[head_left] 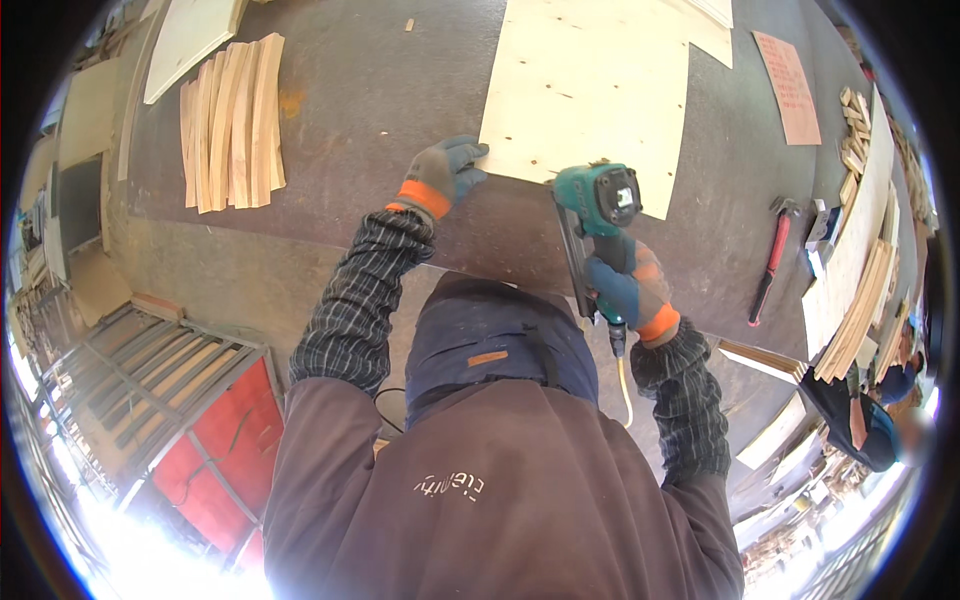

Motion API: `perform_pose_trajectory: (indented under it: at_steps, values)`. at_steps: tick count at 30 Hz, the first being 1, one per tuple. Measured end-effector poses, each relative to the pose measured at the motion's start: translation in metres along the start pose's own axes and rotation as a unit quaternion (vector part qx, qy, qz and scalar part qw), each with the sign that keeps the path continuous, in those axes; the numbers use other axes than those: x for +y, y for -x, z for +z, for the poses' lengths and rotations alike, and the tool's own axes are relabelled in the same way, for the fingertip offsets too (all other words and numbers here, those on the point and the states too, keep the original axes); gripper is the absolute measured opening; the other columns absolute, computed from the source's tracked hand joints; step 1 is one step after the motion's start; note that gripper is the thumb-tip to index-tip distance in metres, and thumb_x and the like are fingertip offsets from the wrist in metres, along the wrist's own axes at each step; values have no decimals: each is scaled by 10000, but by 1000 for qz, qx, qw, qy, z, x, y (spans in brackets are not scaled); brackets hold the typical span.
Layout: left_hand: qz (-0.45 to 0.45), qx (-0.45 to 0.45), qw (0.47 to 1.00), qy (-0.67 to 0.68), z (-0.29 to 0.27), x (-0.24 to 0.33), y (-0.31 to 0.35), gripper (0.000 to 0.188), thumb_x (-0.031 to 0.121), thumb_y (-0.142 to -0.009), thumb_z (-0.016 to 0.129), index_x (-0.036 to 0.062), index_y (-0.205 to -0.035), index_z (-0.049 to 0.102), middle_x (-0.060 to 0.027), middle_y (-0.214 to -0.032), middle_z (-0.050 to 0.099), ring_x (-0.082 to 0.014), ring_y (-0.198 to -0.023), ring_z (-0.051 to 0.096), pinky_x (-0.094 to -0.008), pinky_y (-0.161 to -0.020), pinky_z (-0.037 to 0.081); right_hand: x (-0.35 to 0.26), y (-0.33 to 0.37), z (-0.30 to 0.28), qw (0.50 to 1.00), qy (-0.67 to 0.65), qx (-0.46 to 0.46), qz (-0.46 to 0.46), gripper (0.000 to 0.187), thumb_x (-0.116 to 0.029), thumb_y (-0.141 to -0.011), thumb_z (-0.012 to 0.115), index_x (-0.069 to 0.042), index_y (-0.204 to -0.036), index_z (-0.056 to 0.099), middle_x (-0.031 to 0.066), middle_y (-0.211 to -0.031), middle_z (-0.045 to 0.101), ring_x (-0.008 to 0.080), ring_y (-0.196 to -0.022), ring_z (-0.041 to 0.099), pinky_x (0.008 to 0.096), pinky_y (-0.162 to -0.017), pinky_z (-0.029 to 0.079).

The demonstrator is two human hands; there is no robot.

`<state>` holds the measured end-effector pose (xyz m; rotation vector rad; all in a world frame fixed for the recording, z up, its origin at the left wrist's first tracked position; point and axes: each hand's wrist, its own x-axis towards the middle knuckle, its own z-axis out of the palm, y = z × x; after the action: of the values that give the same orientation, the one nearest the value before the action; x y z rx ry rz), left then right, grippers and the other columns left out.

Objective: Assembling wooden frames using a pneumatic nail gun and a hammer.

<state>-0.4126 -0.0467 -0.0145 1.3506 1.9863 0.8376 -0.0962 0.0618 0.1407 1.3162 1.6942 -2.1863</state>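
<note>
My right hand (632, 288), in a grey-blue glove with an orange cuff, is wrapped round the handle of a teal and black air nail gun (600, 200). Its nose rests at the near edge of a pale plywood sheet (590, 90), right of the middle, and a yellowish hose (624, 385) hangs from the handle. At the sheet's near left corner my left hand (442, 178), gloved alike, has its fingers closed on the edge. What lies under that edge is hidden.
Wood strips (235, 125) lie at the left of the dark table (400, 90). On the right are a red-handled hammer (773, 260), a pinkish written board (787, 88) and stacked strips (860, 300). A metal rack with red panels (215, 440) stands lower left. Another person (880, 410) is at the far right.
</note>
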Motion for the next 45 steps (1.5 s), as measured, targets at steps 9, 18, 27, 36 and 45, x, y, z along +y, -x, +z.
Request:
perform_pose_trajectory:
  at_steps: [9, 18, 27, 36, 45]
  values:
    - [-75, -33, 991, 104, 6, -9, -7, 437, 49, -841, 853, 14, -1266, 757, -116, -1327, 730, -228, -1113, 737, -323, -970, 623, -24, -49, 27, 998, 56, -17, -9, 283, -209, -915, 703, -28, -1131, 681, 13, -830, 671, 97, -692, 635, 281, -626, 519]
    - [-72, -42, 994, 68, 1, 2, -5, 380, 74, -902, 809, 32, -1275, 750, -94, -1306, 730, -251, -1078, 739, -323, -960, 607, -23, -73, 43, 997, 64, -25, -20, 373, -233, -912, 725, -6, -1207, 691, 26, -880, 690, 111, -731, 651, 287, -674, 541]
    - [-83, -11, 989, 125, 7, -1, -1, 382, 18, -859, 834, -10, -1232, 760, -112, -1317, 738, -207, -1106, 737, -307, -976, 617, -18, -48, 11, 997, 75, 4, 15, 408, -214, -888, 702, -28, -1251, 688, 59, -914, 714, 134, -767, 661, 327, -693, 550]
    - [-74, 19, 992, 98, 7, 3, 2, 443, 27, -831, 863, 4, -1261, 761, -140, -1320, 744, -215, -1071, 757, -315, -933, 633, 14, -12, -38, 999, 6, 38, 7, 372, -188, -884, 698, -17, -1215, 687, 37, -880, 682, 117, -738, 643, 304, -662, 539]
    - [-80, 26, 996, 42, 7, 4, 2, 429, 22, -826, 853, 2, -1245, 766, -141, -1305, 750, -208, -1021, 763, -303, -904, 631, 53, 19, -88, 997, -51, 65, -12, 377, -161, -912, 693, -14, -1260, 678, 41, -879, 689, 117, -734, 649, 304, -654, 549]
